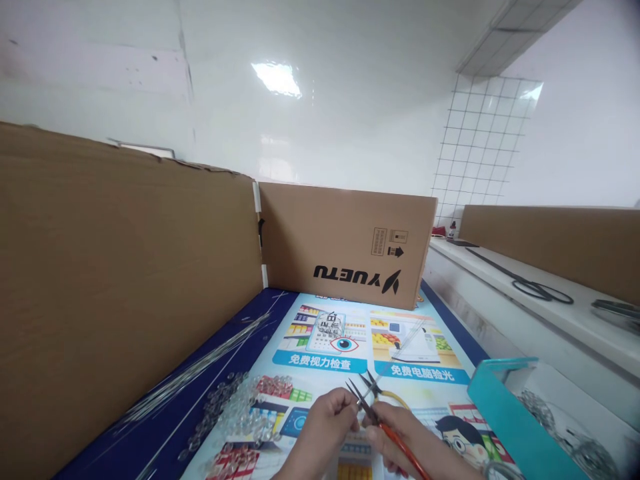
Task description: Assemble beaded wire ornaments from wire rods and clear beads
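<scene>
My right hand point(403, 433) is wrapped round red-handled long-nose pliers point(395, 440), their dark jaws pointing up and to the left. Close beside the jaws, my left hand point(330, 417) pinches what looks like a thin wire point(365, 397), which slants up to the right and is hard to follow. A second pair of pliers with yellow handles point(395, 397) lies on the printed sheet point(325, 387) just beyond my hands. To the left of my left hand, many clear round beads point(250, 407) are spread over the sheet.
A bundle of thin silvery wires point(200, 367) lies along the left. Cardboard panels point(125, 287) stand at the left and back, one a printed box point(345, 240). At right, an open teal-edged box point(525, 413) holds coiled wire; scissors point(540, 290) rest on a white ledge.
</scene>
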Motion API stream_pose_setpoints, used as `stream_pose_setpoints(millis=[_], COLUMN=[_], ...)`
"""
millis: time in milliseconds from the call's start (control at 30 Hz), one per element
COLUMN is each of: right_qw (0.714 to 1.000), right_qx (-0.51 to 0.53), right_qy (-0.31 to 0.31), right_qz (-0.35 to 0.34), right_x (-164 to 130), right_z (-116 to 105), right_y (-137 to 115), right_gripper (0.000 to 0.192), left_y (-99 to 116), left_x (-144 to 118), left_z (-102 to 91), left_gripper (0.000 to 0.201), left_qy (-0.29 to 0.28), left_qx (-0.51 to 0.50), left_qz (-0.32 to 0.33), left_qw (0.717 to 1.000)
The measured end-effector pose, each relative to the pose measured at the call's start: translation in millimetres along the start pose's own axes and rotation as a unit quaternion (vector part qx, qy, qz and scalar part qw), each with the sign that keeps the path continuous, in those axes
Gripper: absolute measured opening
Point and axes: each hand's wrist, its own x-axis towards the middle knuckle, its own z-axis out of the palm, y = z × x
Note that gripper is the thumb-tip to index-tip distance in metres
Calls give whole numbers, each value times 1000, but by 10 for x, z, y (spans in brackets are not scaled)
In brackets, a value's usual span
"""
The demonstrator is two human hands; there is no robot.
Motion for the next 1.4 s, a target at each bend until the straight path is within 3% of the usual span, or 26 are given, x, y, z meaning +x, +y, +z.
stream_pose_setpoints(millis=[300,500,700,900,1233,1400], right_qw=[996,994,983,964,966,966], right_qx=[5,33,27,30,63,67], right_qy=[-6,-15,-45,-79,-103,-112], right_qz=[93,107,175,252,228,222], right_x=[48,-26,-59,-35,-49,-63], right_z=[51,74,175,264,245,217], right_y=[115,74,-50,-115,-85,-62], right_gripper=[42,32,17,16,35,35], left_y=[-138,-194,-309,-383,-382,-406], left_x=[44,-3,-160,-329,-332,-329], left_z=[18,37,-29,-58,-163,-180], left_gripper=[12,13,10,11,20,17], left_qy=[-15,-34,-74,-82,-92,-101], left_qx=[-25,-59,-96,-148,-136,-153], left_qz=[-13,-63,-123,-162,-199,-204], left_qw=[999,996,985,972,966,962])
